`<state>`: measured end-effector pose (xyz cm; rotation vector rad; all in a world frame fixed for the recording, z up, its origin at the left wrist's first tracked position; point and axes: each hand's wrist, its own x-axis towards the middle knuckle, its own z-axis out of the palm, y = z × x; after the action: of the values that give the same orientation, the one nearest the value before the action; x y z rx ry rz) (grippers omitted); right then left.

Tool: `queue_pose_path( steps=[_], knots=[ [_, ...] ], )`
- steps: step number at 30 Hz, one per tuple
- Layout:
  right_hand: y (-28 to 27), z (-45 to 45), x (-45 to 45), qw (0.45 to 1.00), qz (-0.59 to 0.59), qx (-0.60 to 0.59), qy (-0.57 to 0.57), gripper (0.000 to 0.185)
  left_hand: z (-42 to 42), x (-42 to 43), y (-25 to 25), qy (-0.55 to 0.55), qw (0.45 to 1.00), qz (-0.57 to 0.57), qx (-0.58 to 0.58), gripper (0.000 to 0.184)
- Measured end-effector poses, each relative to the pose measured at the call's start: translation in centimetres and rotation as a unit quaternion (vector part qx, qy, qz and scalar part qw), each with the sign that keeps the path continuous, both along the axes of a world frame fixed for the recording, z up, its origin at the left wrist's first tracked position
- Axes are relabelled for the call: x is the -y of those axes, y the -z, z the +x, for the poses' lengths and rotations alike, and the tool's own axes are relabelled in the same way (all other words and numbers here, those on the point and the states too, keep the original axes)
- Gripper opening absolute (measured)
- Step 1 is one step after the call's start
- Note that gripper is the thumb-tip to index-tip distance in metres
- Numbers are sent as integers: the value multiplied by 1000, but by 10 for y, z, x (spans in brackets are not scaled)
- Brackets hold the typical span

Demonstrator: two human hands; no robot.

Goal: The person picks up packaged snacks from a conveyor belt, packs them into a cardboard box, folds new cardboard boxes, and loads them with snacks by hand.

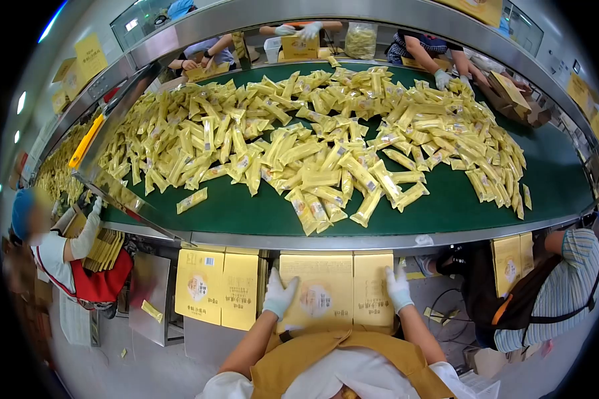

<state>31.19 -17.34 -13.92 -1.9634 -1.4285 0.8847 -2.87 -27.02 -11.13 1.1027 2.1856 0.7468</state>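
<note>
Both my hands wear pale gloves and press against opposite side edges of a yellow flattened carton (319, 292) in front of my body. My left hand (281, 294) grips its left edge, thumb laid over the front. At the right edge, my right hand (399, 288) has its fingers around the side. The carton carries printed text and a round picture, and others seem stacked under it. Beside it on the left lies another stack of yellow flat cartons (216, 287), which I am not touching.
A green conveyor belt (246, 219) behind a metal edge (299, 241) bears a heap of yellow wrapped snack packets (313, 153). Co-workers stand at left, right and across the belt; one reaches among packets with gloved hands (442, 80). A metal stand (150, 286) holds a loose packet.
</note>
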Motion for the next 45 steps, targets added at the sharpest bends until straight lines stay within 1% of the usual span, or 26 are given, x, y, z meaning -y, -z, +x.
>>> queue_pose_path(
  steps=[2, 3, 6, 7, 8, 10, 11, 13, 16, 17, 20, 22, 23, 26, 30, 31, 33, 35, 36, 38, 39, 40, 41, 42, 43, 45],
  knots=[
    [-36, -15, 2, 984, -146, -91, -41, 94, 5, -9, 16, -19, 998, -8, 65, 98],
    [-34, -17, 4, 986, -143, -75, -49, 95, 11, -11, -6, -24, 995, -2, 97, 100],
    [-35, -7, 9, 982, -103, -150, -58, 95, -1, -7, 25, -21, 986, 56, 155, 100],
    [-36, -6, 10, 974, -81, -203, -54, 89, -2, -7, 20, -11, 982, 82, 170, 99],
    [-39, -2, 16, 965, -68, -248, -44, 86, -1, -2, 14, -12, 986, 69, 153, 95],
    [-79, -10, 25, 940, -36, -337, -30, 81, 4, 4, -10, -27, 970, 104, 216, 79],
    [-70, -8, 31, 933, 15, -359, -12, 69, 6, 8, -22, -22, 950, 161, 266, 73],
    [-85, -3, 37, 932, 87, -351, 14, 62, 9, 21, -48, -16, 893, 268, 362, 63],
    [-110, 10, 37, 915, 213, -339, 52, 50, 15, 30, -105, 25, 782, 316, 537, 59],
    [-130, 11, 36, 912, 234, -334, 40, 53, 13, 39, -115, 73, 781, 295, 546, 67],
    [-152, 11, 23, 933, 257, -250, 13, 60, 10, 42, -139, 325, 786, 162, 501, 64],
    [-145, 10, 18, 940, 259, -220, 14, 61, 18, 40, -140, 472, 785, 210, 341, 62],
    [-145, 9, 18, 937, 254, -239, 23, 61, 25, 34, -144, 523, 758, 240, 308, 57],
    [-148, -2, 26, 916, 256, -305, 43, 56, 23, 26, -152, 538, 743, 260, 301, 58],
    [-165, -7, 34, 898, 185, -393, 70, 51, 18, 17, -162, 604, 726, 316, 90, 51],
    [-175, -12, 39, 923, 167, -341, 67, 43, 16, 14, -162, 619, 708, 336, 58, 46],
    [-176, -12, 35, 937, 139, -320, 5, 47, 12, 10, -159, 643, 671, 369, -6, 48],
    [-177, -9, 31, 945, 112, -303, -41, 48, 15, 8, -163, 626, 668, 401, -21, 43],
    [-179, -6, 28, 948, 100, -296, -56, 47, 16, 5, -166, 618, 665, 418, -30, 48],
    [-184, -4, 20, 952, 79, -282, -85, 46, 15, -1, -179, 603, 644, 467, -68, 34],
    [-209, -10, 22, 963, 89, -219, -133, 36, 15, -4, -184, 595, 631, 490, -87, 29],
    [-238, -13, 26, 976, 28, -102, -189, 31, 11, -8, -183, 609, 636, 466, -86, 22],
    [-251, -19, 29, 962, 65, 18, -264, 28, 6, -11, -180, 623, 642, 440, -83, 17],
    [-258, -26, 29, 927, 101, 137, -334, 26, 4, -13, -179, 636, 647, 413, -79, 18],
    [-261, -30, 27, 890, 94, 203, -398, 26, 16, -21, -199, 592, 655, 454, -121, 25],
    [-258, -44, 21, 845, 69, 251, -467, 23, 25, -35, -199, 651, 660, 296, -230, 37]
  ],
)
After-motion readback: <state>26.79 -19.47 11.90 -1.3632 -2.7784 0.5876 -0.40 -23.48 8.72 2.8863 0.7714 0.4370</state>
